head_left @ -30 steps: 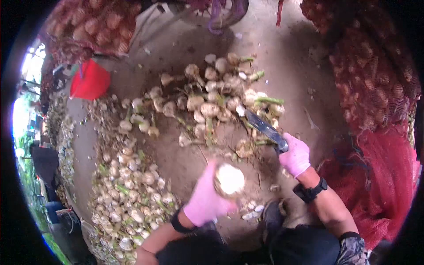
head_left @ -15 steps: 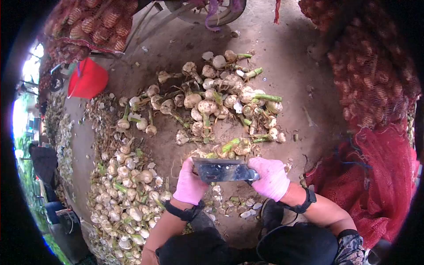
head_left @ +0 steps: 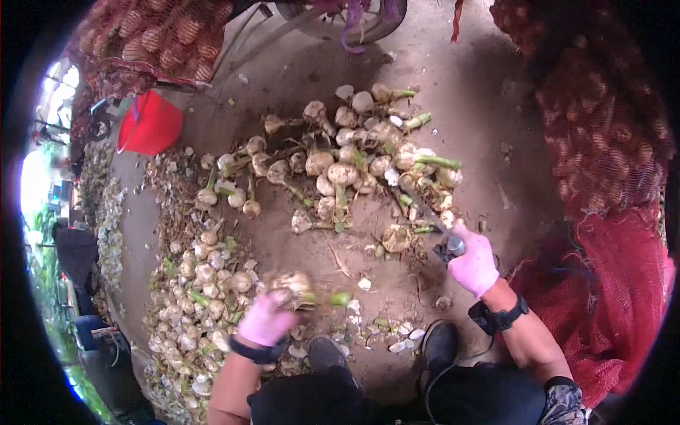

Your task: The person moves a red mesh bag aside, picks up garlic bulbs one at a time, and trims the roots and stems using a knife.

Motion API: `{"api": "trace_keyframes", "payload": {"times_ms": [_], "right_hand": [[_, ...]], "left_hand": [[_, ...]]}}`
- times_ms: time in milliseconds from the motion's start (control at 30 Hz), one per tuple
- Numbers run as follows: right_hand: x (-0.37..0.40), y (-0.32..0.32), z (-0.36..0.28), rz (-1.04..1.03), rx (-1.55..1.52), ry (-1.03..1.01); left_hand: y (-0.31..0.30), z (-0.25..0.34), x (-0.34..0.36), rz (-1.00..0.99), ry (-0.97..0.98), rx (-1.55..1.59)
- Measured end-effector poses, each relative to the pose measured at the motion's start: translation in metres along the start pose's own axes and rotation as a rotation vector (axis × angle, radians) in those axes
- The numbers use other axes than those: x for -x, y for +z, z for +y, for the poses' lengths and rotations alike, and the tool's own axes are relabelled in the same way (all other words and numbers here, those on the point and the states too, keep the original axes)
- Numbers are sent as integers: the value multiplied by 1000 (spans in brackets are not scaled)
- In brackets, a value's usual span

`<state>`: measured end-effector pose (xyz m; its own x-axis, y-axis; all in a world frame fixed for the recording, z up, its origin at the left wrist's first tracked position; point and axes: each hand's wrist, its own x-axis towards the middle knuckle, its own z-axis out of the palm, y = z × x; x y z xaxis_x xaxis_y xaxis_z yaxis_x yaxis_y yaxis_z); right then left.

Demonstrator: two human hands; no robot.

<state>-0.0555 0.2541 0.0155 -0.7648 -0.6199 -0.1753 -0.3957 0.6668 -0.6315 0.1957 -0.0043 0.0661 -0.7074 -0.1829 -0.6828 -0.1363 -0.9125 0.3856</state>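
Observation:
Both of my hands wear pink gloves. At the lower centre-left, my left hand (head_left: 268,320) is closed on a garlic bulb (head_left: 292,287), blurred by motion, and a green stem piece (head_left: 340,299) shows just to its right. My right hand (head_left: 473,263) grips the dark handle of a knife (head_left: 427,211), its blade slanting up and left over the right edge of the garlic pile (head_left: 342,173). The bulbs there have short cut stems and roots. Beside my left hand is a heap of trimmed bulbs (head_left: 205,283).
A red bucket (head_left: 152,126) stands at the upper left. Red mesh sacks of garlic (head_left: 602,134) line the right side, with loose red netting (head_left: 616,283) below. Another full sack (head_left: 156,35) and a wheel (head_left: 333,21) are at the top. My shoes (head_left: 440,343) show below.
My hands were together at the broad blade and are now apart. The left moved down-left and holds a bulb; the right moved up-right with the knife, now seen edge-on.

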Motion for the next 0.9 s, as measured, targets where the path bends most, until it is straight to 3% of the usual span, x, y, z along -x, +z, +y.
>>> {"api": "trace_keyframes", "payload": {"times_ms": [33, 67, 133, 200, 233, 267, 300, 333, 367, 467, 600, 667, 700, 733, 800, 900], "right_hand": [[0, -8, -9, -21, -27, 2], [-3, -7, -12, -21, -33, -4], [-5, -3, -15, -45, -97, -41], [-9, 8, -12, -25, -129, -86], [-10, 9, -15, -107, -136, -40], [-10, 12, -17, -189, -141, 8], [-10, 14, -20, -182, -170, -14], [-9, 15, -20, -185, -171, -17], [-8, 16, -20, -173, -167, -24], [-3, 12, -23, -157, -154, -19], [10, 14, -22, -200, -201, 27], [15, 14, -32, -254, -195, 71], [17, 24, -31, -233, -222, -14], [20, 30, -33, -211, -248, -101], [17, 26, -56, -288, -247, -61], [16, 29, -68, -230, -231, -174]], "left_hand": [[-26, 17, 9, 87, 107, -782], [-17, 37, 23, 90, -18, -935], [-44, 72, 24, -133, -316, -2101], [-9, 79, 10, 44, -490, -2293], [23, 80, -2, 241, -410, -2089], [1, 72, -20, 383, -30, -1996], [-7, 69, -47, 301, 166, -1946], [-8, 57, -71, 389, 348, -1994], [-12, 50, -98, 358, 428, -1962], [-40, 24, -155, 462, 529, -2022], [-38, 15, -129, 443, 408, -1858], [-38, 3, -109, 431, 391, -1512], [-42, -7, -105, 362, 446, -1210], [-43, -12, -101, 363, 442, -1208], [-21, -17, -86, 223, 276, -958], [22, -21, -59, 157, 342, -931]]}}
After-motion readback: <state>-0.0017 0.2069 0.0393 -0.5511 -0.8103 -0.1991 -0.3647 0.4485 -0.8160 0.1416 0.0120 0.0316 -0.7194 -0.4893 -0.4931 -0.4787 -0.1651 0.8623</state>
